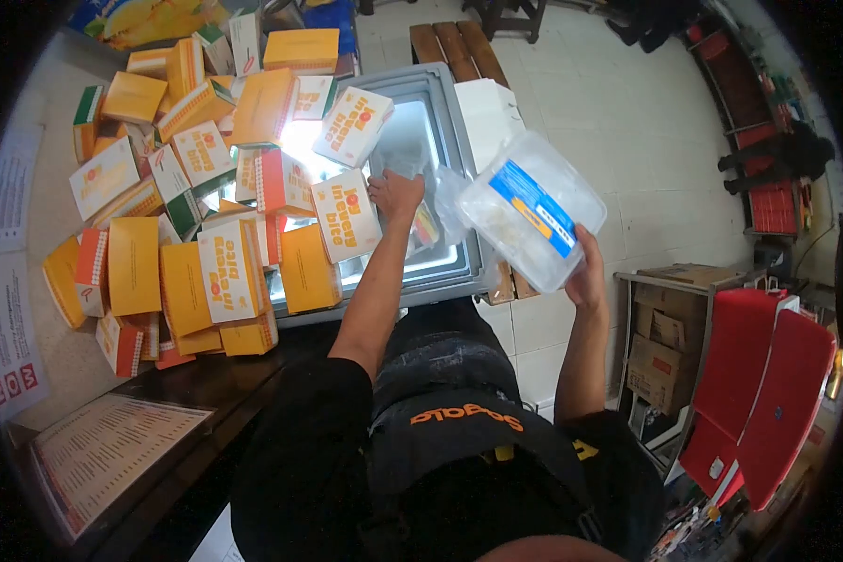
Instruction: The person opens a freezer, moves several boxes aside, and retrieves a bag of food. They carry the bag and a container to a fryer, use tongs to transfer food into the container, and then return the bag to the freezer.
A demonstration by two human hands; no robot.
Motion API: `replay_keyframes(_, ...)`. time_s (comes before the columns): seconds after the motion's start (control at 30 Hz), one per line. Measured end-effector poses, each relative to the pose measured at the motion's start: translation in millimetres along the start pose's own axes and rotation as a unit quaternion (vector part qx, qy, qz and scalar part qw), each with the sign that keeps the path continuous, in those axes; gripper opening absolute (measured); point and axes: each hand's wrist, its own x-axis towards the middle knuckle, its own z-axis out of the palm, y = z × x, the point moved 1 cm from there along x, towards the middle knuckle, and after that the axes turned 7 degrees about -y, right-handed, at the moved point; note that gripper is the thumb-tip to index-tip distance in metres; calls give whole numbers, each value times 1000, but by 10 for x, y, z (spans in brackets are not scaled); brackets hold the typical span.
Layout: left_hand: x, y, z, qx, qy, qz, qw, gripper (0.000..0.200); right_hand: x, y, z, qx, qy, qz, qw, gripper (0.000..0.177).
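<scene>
My right hand (pixel 585 267) grips the lower right edge of a clear plastic container (pixel 534 211) with a blue and orange label, tilted beside the freezer. My left hand (pixel 396 195) reaches into the open grey chest freezer (pixel 447 112), its fingers curled near some clear plastic; what they hold, if anything, is hidden. A clear plastic bag (pixel 451 204) hangs between the container and the freezer. Right beside my left hand stands a white printed box (pixel 347 215), and another white box (pixel 354 126) leans above it.
Many orange, white and green boxes (pixel 134 265) are heaped over the freezer's left part and the counter. A laminated menu (pixel 112 459) lies at lower left. Behind the freezer is a wooden bench (pixel 457 51). Red folded chairs (pixel 759 393) and a shelf of cartons (pixel 660 365) stand right.
</scene>
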Motion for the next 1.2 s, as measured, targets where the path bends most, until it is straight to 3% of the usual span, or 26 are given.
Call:
replay_keyframes(0.43,-161,656,342,-80,-112,42,990,83,-1178,514,-359,48,144,-74,986,44)
replay_keyframes(0.67,-125,853,559,-28,-107,26,994,90,-1630,553,-354,88,210,-114,967,37)
replay_keyframes(0.87,83,871,671,-16,-108,-14,994,95,-2018,802,-464,87,218,-108,966,35)
replay_keyframes(0.93,516,709,1035,-13,-115,49,992,104,-2115,807,-522,77,224,-121,964,36)
replay_keyframes(1.03,122,865,597,-103,-162,50,980,93,-2321,733,-535,40,207,-124,970,38)
replay_keyframes(1.07,-17,967,628,-198,-154,132,959,84,-2378,680,-520,42,204,-129,970,38)
replay_keyframes(1.1,-306,1080,619,-315,-202,192,907,74,-2439,671,-521,47,201,-128,970,38)
replay_keyframes(1.17,-1368,1339,303,-369,-421,261,786,65,-2607,756,-770,80,183,-192,961,35)
replay_keyframes(1.2,-1863,1423,234,-423,-572,239,661,61,-2781,751,-877,76,199,-208,955,35)
